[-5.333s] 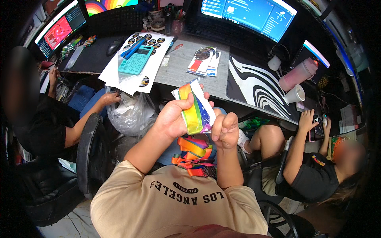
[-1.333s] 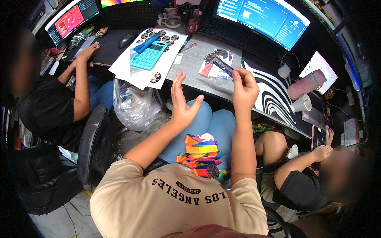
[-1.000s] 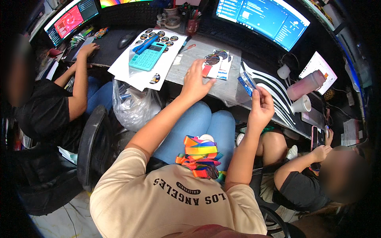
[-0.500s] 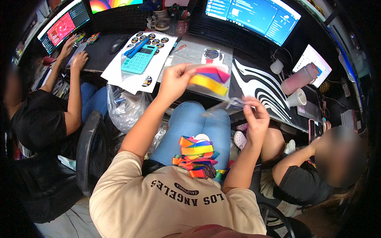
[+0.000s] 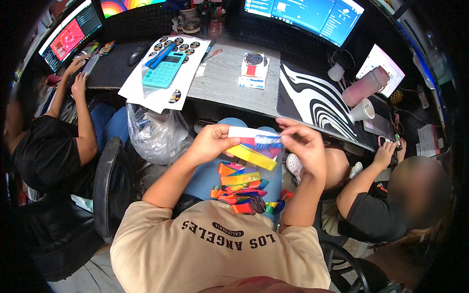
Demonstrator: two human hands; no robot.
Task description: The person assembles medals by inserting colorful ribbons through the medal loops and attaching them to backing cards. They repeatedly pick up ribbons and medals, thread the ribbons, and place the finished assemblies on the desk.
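My left hand is closed on one end of a folded multicoloured ribbon, whose yellow band hangs lowest. A white piece lies along its upper edge. At the other end my right hand pinches a clear plastic bag between thumb and fingers. Bag and ribbon overlap; how much of the ribbon is inside cannot be made out. Below, on my lap, rests a pile of rainbow ribbons, with a dark round medal at its lower right.
Ahead on the desk are a turquoise calculator, sticker sheets, a small packaged item and a black-and-white mat. A cup and bottle stand right. A plastic sack hangs left. People sit on both sides.
Both hands have come down and nearer to me, off the desk edge to above my lap. The bag in my right hand, held apart before, now meets the ribbon in my left.
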